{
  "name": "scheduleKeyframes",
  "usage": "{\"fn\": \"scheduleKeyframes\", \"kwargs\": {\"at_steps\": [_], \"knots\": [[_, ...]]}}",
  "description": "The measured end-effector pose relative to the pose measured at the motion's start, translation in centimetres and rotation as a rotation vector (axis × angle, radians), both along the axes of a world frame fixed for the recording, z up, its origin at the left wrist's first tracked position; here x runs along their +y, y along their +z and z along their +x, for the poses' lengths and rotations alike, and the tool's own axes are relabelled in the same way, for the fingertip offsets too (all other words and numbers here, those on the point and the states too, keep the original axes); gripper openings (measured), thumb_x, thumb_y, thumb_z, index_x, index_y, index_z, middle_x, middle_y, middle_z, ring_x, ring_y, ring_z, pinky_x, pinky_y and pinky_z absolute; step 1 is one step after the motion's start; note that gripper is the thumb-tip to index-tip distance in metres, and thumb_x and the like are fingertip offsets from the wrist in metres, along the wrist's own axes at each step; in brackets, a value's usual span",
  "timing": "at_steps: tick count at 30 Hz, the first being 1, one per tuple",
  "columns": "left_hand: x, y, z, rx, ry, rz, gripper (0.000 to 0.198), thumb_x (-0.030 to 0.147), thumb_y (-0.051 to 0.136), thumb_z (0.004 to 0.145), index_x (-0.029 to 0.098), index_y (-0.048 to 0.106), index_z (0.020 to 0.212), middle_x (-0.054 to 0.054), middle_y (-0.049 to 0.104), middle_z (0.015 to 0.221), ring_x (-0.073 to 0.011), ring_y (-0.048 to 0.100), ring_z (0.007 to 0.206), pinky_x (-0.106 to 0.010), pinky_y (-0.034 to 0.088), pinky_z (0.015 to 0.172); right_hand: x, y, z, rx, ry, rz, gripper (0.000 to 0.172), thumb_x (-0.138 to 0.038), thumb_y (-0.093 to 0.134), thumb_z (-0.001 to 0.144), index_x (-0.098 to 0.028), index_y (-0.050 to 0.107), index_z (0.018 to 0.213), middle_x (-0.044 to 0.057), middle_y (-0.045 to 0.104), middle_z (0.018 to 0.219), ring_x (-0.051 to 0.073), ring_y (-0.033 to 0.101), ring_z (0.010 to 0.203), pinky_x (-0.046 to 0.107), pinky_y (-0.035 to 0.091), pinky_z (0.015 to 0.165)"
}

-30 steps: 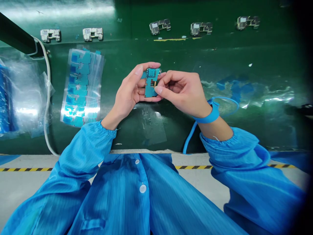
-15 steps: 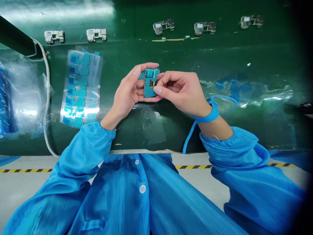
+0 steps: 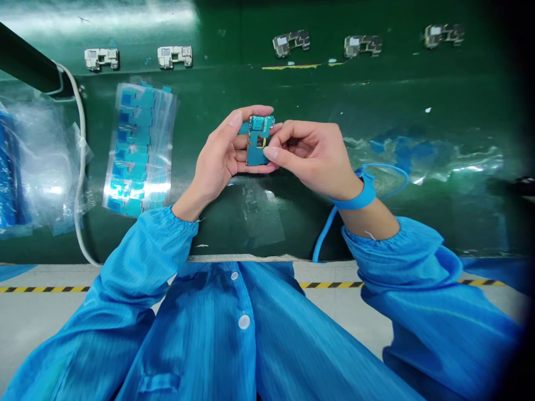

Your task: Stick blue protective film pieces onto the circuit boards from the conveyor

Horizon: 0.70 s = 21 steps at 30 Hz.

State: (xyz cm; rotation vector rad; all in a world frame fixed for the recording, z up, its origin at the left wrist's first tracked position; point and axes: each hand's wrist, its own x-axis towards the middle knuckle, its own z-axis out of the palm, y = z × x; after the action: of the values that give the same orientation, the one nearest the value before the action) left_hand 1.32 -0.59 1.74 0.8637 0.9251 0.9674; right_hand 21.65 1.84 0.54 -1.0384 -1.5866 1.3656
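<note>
A small blue-green circuit board (image 3: 257, 139) with a rectangular cutout and gold contacts sits upright between my two hands above the green bench mat (image 3: 292, 223). My left hand (image 3: 219, 147) holds it from behind and below, with the fingers curled around its left edge. My right hand (image 3: 311, 156) pinches its right side between thumb and fingertips. Part of the board's lower edge and back is hidden by my fingers. A blue wrist strap (image 3: 359, 195) circles my right wrist.
Along the far side of the mat lies a row of several small metal parts (image 3: 291, 43). To the left are a clear sheet of blue pads (image 3: 140, 147), a plastic bag (image 3: 42, 161) and a white cable (image 3: 79, 161). A coiled blue cord (image 3: 324, 234) runs from the strap.
The metal parts at the far side have shifted right in the view as my head turned. The board and both hands stay nearly in place, still holding it.
</note>
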Motion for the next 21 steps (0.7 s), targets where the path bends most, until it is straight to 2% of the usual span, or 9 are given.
{"fn": "scheduleKeyframes", "kwargs": {"at_steps": [7, 15, 21], "knots": [[-0.01, -0.08, -0.07, 0.005, -0.012, -0.010, 0.061, 0.071, 0.054, 0.105, 0.029, 0.066, 0.148, -0.008, 0.081, 0.146, -0.0334, 0.079, 0.135, -0.039, 0.074, 0.095, -0.05, 0.01, 0.03, -0.005, 0.005, 0.024, 0.046, -0.064, 0.095, 0.086, -0.025, 0.074, 0.077, 0.007, 0.071, 0.088, 0.027, 0.071, 0.097, 0.041, 0.066, 0.080], [-0.05, -0.23, -0.11, -0.053, -0.013, 0.020, 0.056, 0.065, 0.054, 0.108, 0.027, 0.068, 0.146, -0.009, 0.083, 0.141, -0.0321, 0.083, 0.126, -0.041, 0.075, 0.095, -0.05, -0.01, 0.12, -0.018, 0.000, 0.010, 0.043, -0.060, 0.096, 0.086, -0.025, 0.073, 0.077, 0.006, 0.072, 0.088, 0.027, 0.072, 0.097, 0.041, 0.067, 0.081], [-0.05, -0.11, -0.16, -0.003, -0.013, -0.007, 0.061, 0.069, 0.054, 0.106, 0.030, 0.067, 0.151, -0.008, 0.083, 0.142, -0.0326, 0.080, 0.133, -0.040, 0.074, 0.098, -0.01, -0.01, 0.08, -0.013, -0.005, -0.011, 0.040, -0.055, 0.099, 0.083, -0.025, 0.073, 0.079, 0.005, 0.072, 0.088, 0.025, 0.072, 0.094, 0.040, 0.067, 0.082]]}}
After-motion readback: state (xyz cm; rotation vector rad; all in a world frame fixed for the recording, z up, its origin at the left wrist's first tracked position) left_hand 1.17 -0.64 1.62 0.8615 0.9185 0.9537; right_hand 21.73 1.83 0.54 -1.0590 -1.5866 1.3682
